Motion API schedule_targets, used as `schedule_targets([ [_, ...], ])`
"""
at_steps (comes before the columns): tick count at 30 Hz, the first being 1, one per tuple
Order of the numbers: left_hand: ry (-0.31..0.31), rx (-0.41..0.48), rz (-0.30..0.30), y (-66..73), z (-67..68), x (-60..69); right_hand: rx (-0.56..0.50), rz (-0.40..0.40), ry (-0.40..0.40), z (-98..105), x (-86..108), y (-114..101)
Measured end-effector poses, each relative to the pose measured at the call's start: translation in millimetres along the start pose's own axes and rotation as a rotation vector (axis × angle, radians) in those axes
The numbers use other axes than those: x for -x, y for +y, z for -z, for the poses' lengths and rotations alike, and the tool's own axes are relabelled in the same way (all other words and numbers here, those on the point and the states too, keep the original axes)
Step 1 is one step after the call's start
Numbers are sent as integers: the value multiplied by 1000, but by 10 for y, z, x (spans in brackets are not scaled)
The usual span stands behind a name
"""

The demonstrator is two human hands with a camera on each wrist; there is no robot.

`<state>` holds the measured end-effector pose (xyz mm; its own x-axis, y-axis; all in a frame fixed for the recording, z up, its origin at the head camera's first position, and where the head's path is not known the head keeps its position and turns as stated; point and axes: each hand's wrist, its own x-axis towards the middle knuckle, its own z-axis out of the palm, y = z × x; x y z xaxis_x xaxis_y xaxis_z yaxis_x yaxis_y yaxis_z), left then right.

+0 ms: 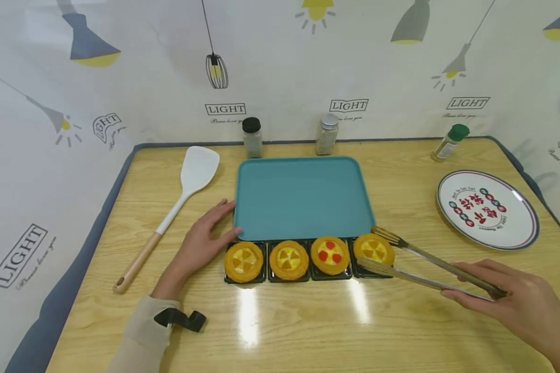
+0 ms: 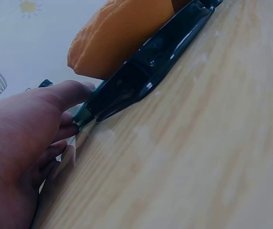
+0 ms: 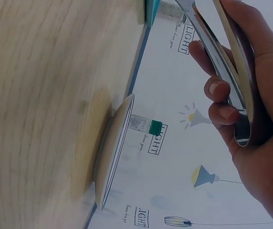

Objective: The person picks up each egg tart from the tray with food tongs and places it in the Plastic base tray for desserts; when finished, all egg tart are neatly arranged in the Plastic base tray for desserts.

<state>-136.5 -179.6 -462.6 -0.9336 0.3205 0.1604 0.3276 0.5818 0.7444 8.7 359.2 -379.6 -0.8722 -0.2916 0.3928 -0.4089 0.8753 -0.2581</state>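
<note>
My left hand (image 1: 204,239) holds a teal tray (image 1: 303,199) at its front left corner, thumb over the rim and fingers along the outer side. In my right hand (image 1: 518,290) is a pair of metal tongs (image 1: 431,260), gripped near the closed end. Their arms stand apart around the rightmost egg tart (image 1: 374,248); whether they touch it I cannot tell. To its left sit a tart with red pieces (image 1: 330,255) and two more with yellow wedges, the middle one (image 1: 289,261) and the leftmost (image 1: 243,261). Each rests in a black plastic holder (image 1: 288,280) along the tray's front edge.
A white spatula (image 1: 175,204) with a wooden handle lies left of my left hand. Behind the tray stand a black-capped jar (image 1: 252,139) and a silver-capped jar (image 1: 327,135). At the right are a green-capped bottle (image 1: 449,143) and a printed plate (image 1: 487,209).
</note>
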Motion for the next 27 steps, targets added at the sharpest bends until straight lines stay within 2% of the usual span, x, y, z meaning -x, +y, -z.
schedule_targets([
  [4,3,6,-2,9,6,-5,-3,-2,2,20,-18,-27],
  [8,-2,10,-3,6,1,-7,-64,-25,59,50,-61,-48],
  [10,-4,9,-1,9,0,-6,-74,-74,114,54,-117,-53],
  [13,-5,5,3,16,9,-3,-48,-250,163,43,-248,-63],
  [17,0,1,4,9,16,-2,-26,-493,132,-14,-487,-31],
  [19,1,6,3,-3,6,-1,-24,-551,119,-74,-604,13],
  [27,6,6,-16,-6,-8,-14,-4,-591,23,-358,-876,194],
])
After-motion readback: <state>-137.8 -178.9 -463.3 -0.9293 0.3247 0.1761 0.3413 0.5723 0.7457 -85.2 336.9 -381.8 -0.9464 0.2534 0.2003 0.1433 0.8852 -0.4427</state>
